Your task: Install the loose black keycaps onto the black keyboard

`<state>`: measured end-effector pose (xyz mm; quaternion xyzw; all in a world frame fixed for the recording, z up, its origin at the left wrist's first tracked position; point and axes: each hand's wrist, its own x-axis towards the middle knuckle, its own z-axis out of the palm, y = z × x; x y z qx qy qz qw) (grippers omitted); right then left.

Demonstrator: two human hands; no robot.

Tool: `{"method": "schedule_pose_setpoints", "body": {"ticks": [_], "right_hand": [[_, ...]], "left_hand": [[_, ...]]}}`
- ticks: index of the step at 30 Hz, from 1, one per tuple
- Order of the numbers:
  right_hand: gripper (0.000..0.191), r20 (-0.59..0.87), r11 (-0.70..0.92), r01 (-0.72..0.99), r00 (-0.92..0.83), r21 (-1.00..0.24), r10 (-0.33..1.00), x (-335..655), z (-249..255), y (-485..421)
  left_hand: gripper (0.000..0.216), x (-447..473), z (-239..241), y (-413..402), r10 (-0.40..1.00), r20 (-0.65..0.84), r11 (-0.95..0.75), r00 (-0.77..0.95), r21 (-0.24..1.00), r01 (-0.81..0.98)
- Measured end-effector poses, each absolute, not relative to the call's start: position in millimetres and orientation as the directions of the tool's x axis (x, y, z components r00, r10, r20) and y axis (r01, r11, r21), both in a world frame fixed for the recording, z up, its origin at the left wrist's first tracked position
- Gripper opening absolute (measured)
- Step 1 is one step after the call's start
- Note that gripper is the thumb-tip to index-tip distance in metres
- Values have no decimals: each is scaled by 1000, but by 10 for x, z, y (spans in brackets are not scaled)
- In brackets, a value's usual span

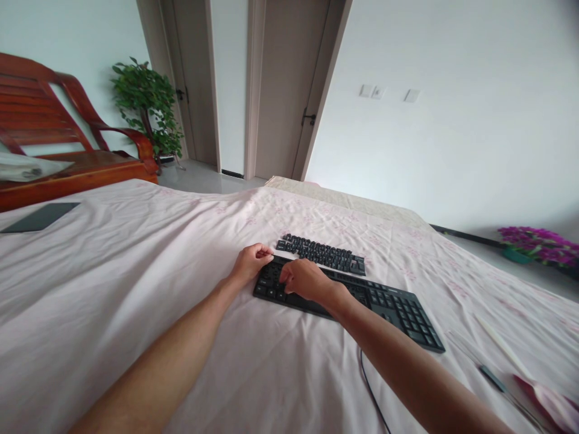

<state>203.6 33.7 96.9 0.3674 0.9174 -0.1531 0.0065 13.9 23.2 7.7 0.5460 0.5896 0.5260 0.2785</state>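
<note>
The left hand (250, 262) is curled closed at the far left corner of the keyboard (398, 307) on the bedsheet (113, 271). The right hand (305, 280) lies on its left keys, fingers bent, possibly gripping; I cannot tell. A row of keys (323, 253) lies just beyond.

A home bedroom: a bed sheet (136, 289) fills the foreground, wooden armchair (67, 144) and potted plant (147, 105) upper left, doors (284, 90) top centre.
</note>
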Motion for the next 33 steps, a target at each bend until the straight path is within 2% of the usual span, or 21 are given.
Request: {"method": "schedule_pose_setpoints", "body": {"ticks": [5,8,11,19,26,33], "right_hand": [[34,-364,604,727,-687,-327,629,1966,950,582],[28,-525,561,751,-652,-348,547,1879,975,678],[21,-597,591,748,-631,-300,495,1766,1032,723],[37,-680,523,804,-553,-283,482,1612,1105,771],[42,-712,447,819,-550,-359,436,1725,1016,869],[41,-709,247,855,-518,-457,478,1917,969,867]], "left_hand": [[24,148,100,210,939,239,-146,-249,929,340],[24,154,114,199,941,227,-136,-250,933,334],[23,157,121,198,942,219,-127,-253,934,333],[24,150,109,199,945,226,-143,-236,936,322],[25,140,76,201,944,234,-146,-235,929,341],[24,127,73,226,944,239,-145,-226,919,366]]}}
